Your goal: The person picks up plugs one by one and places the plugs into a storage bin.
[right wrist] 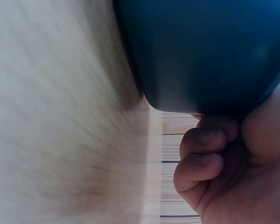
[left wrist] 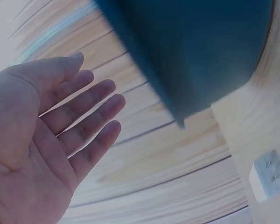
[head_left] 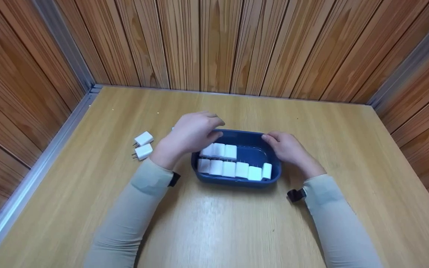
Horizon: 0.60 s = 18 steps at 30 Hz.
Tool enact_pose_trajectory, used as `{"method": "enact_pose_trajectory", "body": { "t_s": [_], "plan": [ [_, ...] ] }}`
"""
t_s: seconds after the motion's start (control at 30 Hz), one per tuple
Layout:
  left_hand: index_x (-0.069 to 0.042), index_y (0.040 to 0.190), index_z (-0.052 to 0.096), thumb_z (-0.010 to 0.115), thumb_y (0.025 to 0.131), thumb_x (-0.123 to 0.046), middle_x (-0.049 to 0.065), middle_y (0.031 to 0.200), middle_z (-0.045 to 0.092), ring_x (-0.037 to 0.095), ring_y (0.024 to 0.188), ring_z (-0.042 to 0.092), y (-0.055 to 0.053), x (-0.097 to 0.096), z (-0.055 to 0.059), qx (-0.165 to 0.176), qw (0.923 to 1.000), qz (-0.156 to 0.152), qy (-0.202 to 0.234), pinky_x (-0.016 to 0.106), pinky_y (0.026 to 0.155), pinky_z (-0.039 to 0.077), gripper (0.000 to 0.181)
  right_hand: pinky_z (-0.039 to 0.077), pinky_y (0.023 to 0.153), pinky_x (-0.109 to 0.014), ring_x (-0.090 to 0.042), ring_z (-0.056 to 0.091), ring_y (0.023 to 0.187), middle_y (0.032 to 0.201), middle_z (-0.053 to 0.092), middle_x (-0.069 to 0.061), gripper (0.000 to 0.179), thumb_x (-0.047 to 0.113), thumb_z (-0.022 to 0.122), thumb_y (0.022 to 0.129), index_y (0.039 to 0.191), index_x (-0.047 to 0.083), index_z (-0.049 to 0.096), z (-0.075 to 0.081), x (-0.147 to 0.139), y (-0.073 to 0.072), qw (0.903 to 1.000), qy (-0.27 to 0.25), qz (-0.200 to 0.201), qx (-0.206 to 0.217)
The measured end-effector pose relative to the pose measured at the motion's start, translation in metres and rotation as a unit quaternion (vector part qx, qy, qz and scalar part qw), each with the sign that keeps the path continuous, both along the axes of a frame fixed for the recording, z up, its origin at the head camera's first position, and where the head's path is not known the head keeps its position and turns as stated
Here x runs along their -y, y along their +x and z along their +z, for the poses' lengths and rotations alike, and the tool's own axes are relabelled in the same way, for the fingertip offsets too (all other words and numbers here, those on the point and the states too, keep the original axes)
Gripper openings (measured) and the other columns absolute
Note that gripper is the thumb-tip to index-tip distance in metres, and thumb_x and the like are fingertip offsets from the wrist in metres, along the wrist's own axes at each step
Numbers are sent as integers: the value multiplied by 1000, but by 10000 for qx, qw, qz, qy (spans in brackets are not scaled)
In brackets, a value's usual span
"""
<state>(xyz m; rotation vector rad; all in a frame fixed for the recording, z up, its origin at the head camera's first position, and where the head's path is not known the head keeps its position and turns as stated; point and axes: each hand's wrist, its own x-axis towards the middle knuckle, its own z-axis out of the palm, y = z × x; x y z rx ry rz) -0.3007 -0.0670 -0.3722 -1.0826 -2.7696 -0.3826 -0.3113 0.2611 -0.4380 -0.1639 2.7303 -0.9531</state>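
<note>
A dark blue oblong plastic bin (head_left: 246,139) rests on the table. Inside it, white charger plugs (head_left: 228,169) stand in two rows, the front row longer than the back one. My right hand (head_left: 290,149) grips the bin's right end, thumb over the rim; its fingers (right wrist: 200,161) are curled beside the outer wall in the right wrist view. Over the bin's left end hovers my left hand (head_left: 192,133), covering that corner. In the left wrist view its fingers (left wrist: 91,114) are spread and nothing lies in the palm.
Two white charger plugs (head_left: 143,152) lie on the table left of the bin, prongs pointing left. The left wrist view has a loose charger plug (left wrist: 269,176) near the bin. Wood-panelled walls (head_left: 218,48) close off the table's back and sides.
</note>
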Motion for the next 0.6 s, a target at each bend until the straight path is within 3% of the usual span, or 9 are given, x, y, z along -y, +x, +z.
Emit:
{"method": "enact_pose_trajectory", "body": {
  "t_s": [0.13,0.3,0.43,0.6],
  "plan": [
    [-10,137,77,73,110,-26,8,133,78,26,123,72,-2,12,6,-195,9993,105,286,45,98,60,31,46,118,-63,-36,63,129,142,69,-18,54,45,42,122,151,5,63,0,1,-1,10000,29,-28,-9],
    [-9,139,75,73,110,-28,9,135,77,28,125,71,-5,23,10,-196,9975,497,457,46,98,60,34,46,118,-63,-36,63,128,141,70,-18,54,46,42,121,150,6,64,-1,1,0,10000,35,-41,-6],
    [-9,141,74,71,111,-33,10,138,76,30,129,70,-8,31,12,-160,9953,862,424,50,100,60,38,52,106,-55,-35,63,115,125,72,-16,50,44,43,121,142,6,68,-2,0,0,9999,90,29,-141],
    [-10,144,72,69,112,-37,11,143,73,32,133,68,-14,38,11,105,9910,1280,368,53,102,59,42,49,94,-49,-34,62,107,112,70,-15,48,43,43,122,135,6,70,-2,-1,0,9995,118,127,-262]
  ]
}}
